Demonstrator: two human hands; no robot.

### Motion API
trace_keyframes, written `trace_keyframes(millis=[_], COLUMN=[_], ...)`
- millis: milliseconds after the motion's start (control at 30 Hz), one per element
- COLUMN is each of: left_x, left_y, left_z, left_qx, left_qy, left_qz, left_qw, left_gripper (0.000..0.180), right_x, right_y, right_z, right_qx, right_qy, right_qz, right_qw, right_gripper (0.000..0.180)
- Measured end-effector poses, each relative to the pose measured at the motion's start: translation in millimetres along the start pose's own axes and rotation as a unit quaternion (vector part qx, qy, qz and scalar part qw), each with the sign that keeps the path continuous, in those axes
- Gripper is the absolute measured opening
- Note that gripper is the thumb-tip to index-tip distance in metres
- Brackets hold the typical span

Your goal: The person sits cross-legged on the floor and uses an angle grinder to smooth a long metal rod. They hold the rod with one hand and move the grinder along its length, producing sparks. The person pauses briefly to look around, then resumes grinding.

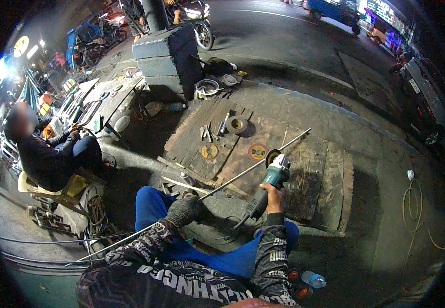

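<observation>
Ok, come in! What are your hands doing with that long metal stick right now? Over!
Left hand, gloved, grips the long metal rod. Right hand holds the teal angle grinder, disc at the rod. Loose discs lie beyond on the board.

Lower centre of frame: the left hand (pixel 184 210) wears a grey knit work glove; the right hand (pixel 275 197) is bare. Both forearms carry black long sleeves with pale printed lettering. Legs in bright blue trousers.

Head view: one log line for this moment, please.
left hand: gloved, gripping rod | right hand: holding grinder, disc at rod | under: wooden board | nearby: loose discs
</observation>
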State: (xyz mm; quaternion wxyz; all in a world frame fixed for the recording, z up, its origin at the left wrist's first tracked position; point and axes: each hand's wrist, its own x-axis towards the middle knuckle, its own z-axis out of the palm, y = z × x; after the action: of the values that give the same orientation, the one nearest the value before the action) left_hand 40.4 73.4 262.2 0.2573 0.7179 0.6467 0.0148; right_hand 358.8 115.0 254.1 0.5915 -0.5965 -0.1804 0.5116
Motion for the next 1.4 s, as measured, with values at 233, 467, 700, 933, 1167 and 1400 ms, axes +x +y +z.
trace_keyframes(millis=[233, 467, 700, 933, 1167, 1400], left_x=[-2.8, -2.8, -7.7, -14.7, -11.4, -16.5], left_y=[4.9, 0.5, -5.5, 0.0, -0.3, 1.9], left_z=[-3.3, -2.8, -6.9, -16.9, -10.9, -6.8], left_qx=[0.006, 0.003, 0.008, -0.01, 0.01, 0.008], left_qy=[0.007, -0.006, -0.015, -0.025, -0.037, -0.006], left_qz=[-0.005, -0.024, -0.008, -0.019, -0.006, -0.009], left_qw=[1.0, 1.0, 1.0, 0.999, 0.999, 1.0], left_gripper=[0.042, 0.04, 0.038, 0.037, 0.038, 0.038], right_x=[1.6, 3.0, -8.1, -11.2, -9.7, -11.8], right_y=[-2.5, 2.7, 4.6, 9.9, 7.2, 7.3], right_z=[0.1, 3.8, 6.5, 10.0, 9.8, 7.3], right_qx=[-0.016, 0.008, 0.015, 0.029, 0.033, 0.0], right_qy=[0.0, 0.007, -0.045, -0.037, -0.022, -0.054], right_qz=[0.026, 0.017, 0.001, 0.012, 0.038, 0.035], right_qw=[1.0, 1.0, 0.999, 0.999, 0.999, 0.998], right_gripper=[0.03, 0.028, 0.022, 0.03, 0.035, 0.03])
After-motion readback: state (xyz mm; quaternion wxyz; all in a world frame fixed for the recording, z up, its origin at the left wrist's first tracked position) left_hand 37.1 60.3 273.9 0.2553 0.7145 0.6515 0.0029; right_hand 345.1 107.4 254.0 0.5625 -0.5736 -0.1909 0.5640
